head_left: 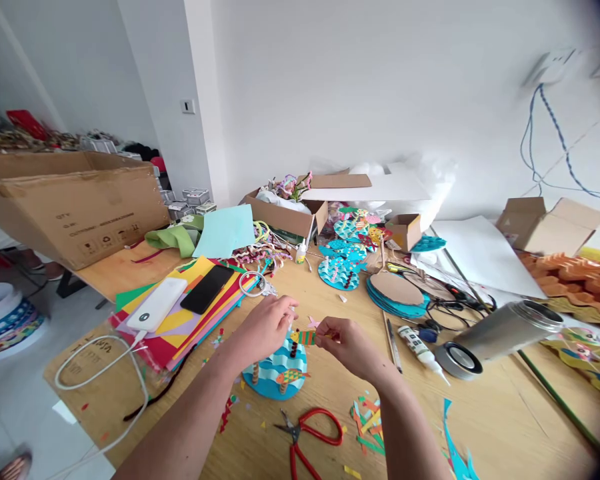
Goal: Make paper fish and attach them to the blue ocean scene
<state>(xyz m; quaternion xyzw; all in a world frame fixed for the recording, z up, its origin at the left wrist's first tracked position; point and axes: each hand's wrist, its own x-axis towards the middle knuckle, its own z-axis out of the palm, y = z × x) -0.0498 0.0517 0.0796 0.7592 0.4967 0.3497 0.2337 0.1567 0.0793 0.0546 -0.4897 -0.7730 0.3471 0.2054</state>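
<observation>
A small striped paper fish (307,337), green and orange with a yellow head, is pinched by its tail end in my right hand (347,343). Its head end is above a round blue base (275,383) layered with wavy light-blue paper strips. Another paper fish (291,376), orange and green, is on a short brown post at the base's front. My left hand (267,328) is closed over the back left of the base, fingertips pressed together; what they hold is hidden. Red-handled scissors (310,430) lie in front of the base.
Coloured paper sheets (180,307) with a phone (207,289) and a white power bank (157,303) lie left. Right are blue discs (397,300), a glue bottle (420,347) and a metal flask (510,333). Paper scraps (370,420) lie near my right forearm; finished blue pieces (340,270) stand behind.
</observation>
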